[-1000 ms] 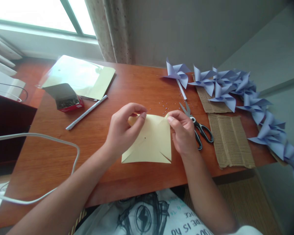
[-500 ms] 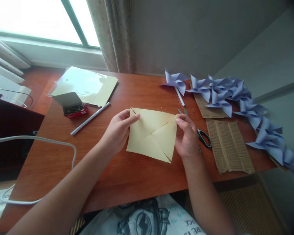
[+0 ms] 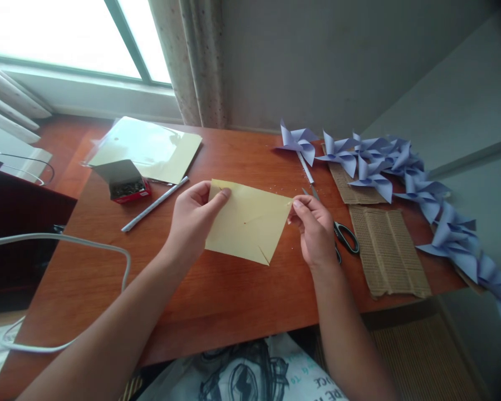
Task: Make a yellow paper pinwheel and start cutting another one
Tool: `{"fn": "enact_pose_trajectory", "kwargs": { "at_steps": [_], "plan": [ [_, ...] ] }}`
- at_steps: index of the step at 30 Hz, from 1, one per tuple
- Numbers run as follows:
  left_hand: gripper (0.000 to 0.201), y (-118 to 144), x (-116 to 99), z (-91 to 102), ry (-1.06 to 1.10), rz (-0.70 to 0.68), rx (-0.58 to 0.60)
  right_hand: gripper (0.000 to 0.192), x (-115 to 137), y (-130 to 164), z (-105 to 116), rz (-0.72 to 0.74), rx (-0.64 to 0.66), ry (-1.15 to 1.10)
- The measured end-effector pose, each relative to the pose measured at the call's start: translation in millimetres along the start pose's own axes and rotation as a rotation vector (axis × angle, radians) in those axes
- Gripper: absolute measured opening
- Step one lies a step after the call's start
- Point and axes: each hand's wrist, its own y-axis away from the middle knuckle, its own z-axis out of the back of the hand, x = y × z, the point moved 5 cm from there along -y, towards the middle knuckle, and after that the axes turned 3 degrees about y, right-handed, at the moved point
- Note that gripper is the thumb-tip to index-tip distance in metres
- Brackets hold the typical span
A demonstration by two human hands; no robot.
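Near the centre of the frame, a yellow paper square (image 3: pixel 247 223) is held tilted above the desk (image 3: pixel 217 301), its slit corners pointing outward. The left hand (image 3: pixel 190 220) pinches the upper left corner, thumb and fingers closed on the sheet. The right hand (image 3: pixel 315 231) pinches the right corner the same way, so the sheet spans between both hands, its width running left to right; neither hand is nearer.

One pair of scissors (image 3: pixel 344 236) lies just right of the right hand. Two cardboard pieces (image 3: pixel 386 250) lie farther right, beside a row of blue pinwheels (image 3: pixel 401 164), too overlapped to count. In the upper left sit one pin box (image 3: pixel 125 184), one paper stick (image 3: pixel 154 204) and one paper pack (image 3: pixel 150 147).
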Motion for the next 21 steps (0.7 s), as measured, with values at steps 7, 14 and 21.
{"fn": "enact_pose_trajectory", "kwargs": {
  "at_steps": [7, 14, 21],
  "plan": [
    [0.023, 0, -7, -3.7, -0.211, -0.079, 0.055, 0.010, 23, -10, 13, 0.210, -0.068, 0.149],
    [0.018, 6, -9, -16.0, -0.493, -0.189, 0.233, 0.008, 43, -9, -45, 0.368, 0.415, 0.594],
    [0.019, 9, -11, -19.5, -0.568, -0.370, 0.197, 0.005, 20, -13, -50, 0.252, 0.417, 0.452]
  ]
}}
